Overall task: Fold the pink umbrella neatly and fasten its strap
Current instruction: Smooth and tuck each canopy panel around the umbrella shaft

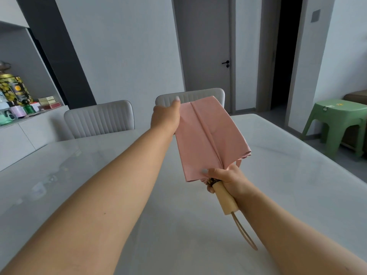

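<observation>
The pink umbrella is collapsed and held in the air above the white table, its canopy spread in flat pleats pointing away from me. My right hand grips the umbrella where the canopy meets the cream handle, thumb pressed on the fabric. A thin loop cord hangs from the handle's end. My left hand holds the far left edge of the canopy, pinching a pleat near the tip. A narrow pink strap peeks out behind my right hand.
Two grey upholstered chairs stand at the table's far side. A sideboard at the left carries tins and bottles. A green plastic stool stands at the right. A grey door is behind.
</observation>
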Available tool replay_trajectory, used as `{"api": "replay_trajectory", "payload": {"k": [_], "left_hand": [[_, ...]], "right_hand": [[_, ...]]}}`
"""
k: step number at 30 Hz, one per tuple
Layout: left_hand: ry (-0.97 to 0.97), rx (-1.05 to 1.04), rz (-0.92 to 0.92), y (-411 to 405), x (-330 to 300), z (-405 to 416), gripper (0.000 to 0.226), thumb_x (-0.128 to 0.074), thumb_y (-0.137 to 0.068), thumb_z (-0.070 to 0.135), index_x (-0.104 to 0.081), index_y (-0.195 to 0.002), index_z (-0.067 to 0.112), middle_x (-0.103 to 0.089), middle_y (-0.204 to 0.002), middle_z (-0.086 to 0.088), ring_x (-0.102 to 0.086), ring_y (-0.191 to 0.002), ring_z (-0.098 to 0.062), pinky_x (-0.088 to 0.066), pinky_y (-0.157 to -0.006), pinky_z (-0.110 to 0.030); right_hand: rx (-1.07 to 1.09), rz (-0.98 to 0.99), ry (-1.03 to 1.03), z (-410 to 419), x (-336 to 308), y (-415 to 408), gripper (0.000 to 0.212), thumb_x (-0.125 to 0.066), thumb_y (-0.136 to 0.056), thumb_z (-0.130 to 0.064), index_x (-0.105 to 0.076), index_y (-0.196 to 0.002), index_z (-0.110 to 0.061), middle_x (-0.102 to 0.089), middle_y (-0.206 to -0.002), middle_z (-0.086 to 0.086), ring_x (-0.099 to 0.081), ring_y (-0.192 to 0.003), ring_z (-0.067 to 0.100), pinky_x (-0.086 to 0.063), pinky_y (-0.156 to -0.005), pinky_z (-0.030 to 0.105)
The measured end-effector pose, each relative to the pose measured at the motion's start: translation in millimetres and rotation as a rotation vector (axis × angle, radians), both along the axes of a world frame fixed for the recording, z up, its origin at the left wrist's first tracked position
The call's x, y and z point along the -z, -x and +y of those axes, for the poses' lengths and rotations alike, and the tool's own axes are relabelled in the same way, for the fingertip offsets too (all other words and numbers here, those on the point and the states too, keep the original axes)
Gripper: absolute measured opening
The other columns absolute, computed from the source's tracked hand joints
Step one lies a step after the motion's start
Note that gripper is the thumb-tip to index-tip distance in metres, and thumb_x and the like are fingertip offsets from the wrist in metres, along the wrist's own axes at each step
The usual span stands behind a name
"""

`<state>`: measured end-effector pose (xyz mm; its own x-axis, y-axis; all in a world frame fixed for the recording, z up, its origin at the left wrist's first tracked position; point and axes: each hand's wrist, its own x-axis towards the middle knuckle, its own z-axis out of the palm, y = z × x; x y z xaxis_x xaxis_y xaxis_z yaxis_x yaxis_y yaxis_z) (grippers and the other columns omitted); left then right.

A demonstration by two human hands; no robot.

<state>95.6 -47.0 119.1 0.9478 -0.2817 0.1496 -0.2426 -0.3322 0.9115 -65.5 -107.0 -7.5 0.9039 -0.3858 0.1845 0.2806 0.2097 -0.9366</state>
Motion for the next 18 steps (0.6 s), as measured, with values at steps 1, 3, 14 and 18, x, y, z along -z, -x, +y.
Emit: {"api": "replay_trajectory", "payload": {"k": [1,3,14,18], "left_hand": [[-0.049,-0.047,-0.040,-2,3,-3,0.064,-0.044,-0.092,0.055,-0.052,-0.128,0.003,-0.063,-0.121,-0.015,-0.064,-0.107,-0.036,-0.054,-0.092,-0.043],[-0.048,-0.123,-0.108,-7,8,-4,0.051,-0.044,-0.100,0.043,-0.059,-0.123,-0.001,-0.065,-0.122,-0.018,-0.062,-0.111,-0.037,-0.051,-0.093,-0.042],[-0.037,-0.225,-0.399,21,16,2,0.032,-0.041,-0.096,0.009,-0.054,-0.126,0.011,-0.047,-0.134,-0.014,-0.042,-0.126,-0.031,-0.034,-0.097,-0.031],[-0.028,0.082,-0.328,41,61,-3,0.046,-0.039,-0.099,0.023,-0.042,-0.144,0.017,-0.050,-0.139,-0.014,-0.048,-0.125,-0.034,-0.036,-0.108,-0.042]], "right_hand": [[0.000,0.003,0.006,1,1,0,0.033,-0.071,-0.066,-0.008,-0.056,-0.094,0.001,-0.057,-0.061,0.007,-0.051,-0.051,0.016,-0.042,-0.044,0.027],[-0.017,-0.003,0.002,3,2,0,0.031,-0.069,-0.066,-0.007,-0.056,-0.093,0.001,-0.056,-0.062,0.009,-0.051,-0.051,0.017,-0.042,-0.044,0.027],[0.075,0.085,0.030,1,4,-4,0.055,-0.071,-0.066,-0.009,-0.050,-0.116,0.002,-0.061,-0.072,0.009,-0.057,-0.055,0.017,-0.047,-0.047,0.028],[0.094,0.111,0.085,4,3,-4,0.052,-0.068,-0.063,-0.009,-0.052,-0.111,0.001,-0.060,-0.074,0.012,-0.057,-0.054,0.016,-0.047,-0.048,0.029]]}}
